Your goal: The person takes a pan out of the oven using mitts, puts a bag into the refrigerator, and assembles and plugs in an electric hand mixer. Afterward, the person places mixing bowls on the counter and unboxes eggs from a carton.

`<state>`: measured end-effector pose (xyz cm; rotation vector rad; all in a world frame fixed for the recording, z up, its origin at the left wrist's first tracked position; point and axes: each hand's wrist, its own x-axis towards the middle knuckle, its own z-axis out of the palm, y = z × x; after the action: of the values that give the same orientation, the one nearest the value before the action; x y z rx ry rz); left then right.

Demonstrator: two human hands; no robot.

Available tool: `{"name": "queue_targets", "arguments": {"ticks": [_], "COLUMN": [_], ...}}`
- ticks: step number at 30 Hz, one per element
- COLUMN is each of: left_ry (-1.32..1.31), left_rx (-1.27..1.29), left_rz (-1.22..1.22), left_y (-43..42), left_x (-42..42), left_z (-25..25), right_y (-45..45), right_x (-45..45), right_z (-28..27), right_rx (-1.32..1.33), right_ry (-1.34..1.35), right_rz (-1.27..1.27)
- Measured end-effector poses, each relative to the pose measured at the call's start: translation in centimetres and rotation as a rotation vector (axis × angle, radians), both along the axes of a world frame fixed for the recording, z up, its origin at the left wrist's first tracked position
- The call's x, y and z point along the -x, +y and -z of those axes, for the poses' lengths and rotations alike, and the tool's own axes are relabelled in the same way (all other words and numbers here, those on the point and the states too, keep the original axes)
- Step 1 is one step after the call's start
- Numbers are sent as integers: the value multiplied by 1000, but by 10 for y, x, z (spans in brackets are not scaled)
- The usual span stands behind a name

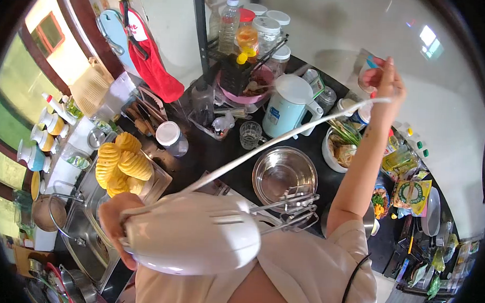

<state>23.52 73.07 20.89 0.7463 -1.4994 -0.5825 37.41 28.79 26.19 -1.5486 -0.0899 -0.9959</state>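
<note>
Silver wire beaters [298, 208] already sit in the white plastic hand mixer [195, 239] at lower centre, the left hand's [119, 219] fingers clamped round it, beating seemingly not yet begun; whether the right hand [385, 82], upper right, grips anything I cannot tell

We've got our right arm [358, 162] stretched far out front-right, right hand [386, 84] at its end, fingers partly bent. Left hand [116, 222] low, close in, curled in a grip.
</note>
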Motion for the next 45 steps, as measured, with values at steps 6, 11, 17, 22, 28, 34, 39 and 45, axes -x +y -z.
{"name": "queue_targets", "arguments": {"ticks": [6,11,17,22,28,34,39,45], "left_ry": [81,85,-8,-20,575,695,576,707], "left_rx": [242,247,-292,-235,216,-113,-279,-295], "left_rz": [-378,-828,-900,-921,-1010,-908,-824,-623], "left_y": [27,31,9,6,-6,-26,-74,-105], "left_x": [14,26,8,-8,-16,-57,-98,-120], "left_z": [3,8,-5,2,33,54,78,124], "right_y": [-78,-125,-160,-173,-220,-168,-71,-33], "right_x": [-6,-3,-27,-67,-103,-141,-201,-267], "right_z": [-25,-56,-96,-121,-145,-162,-164,-172], "right_rx": [101,516,589,596,639,344,309,244], "right_ry": [71,482,618,503,603,403,287,144], "right_rz": [168,342,506,651,634,214,-87,-68]}}
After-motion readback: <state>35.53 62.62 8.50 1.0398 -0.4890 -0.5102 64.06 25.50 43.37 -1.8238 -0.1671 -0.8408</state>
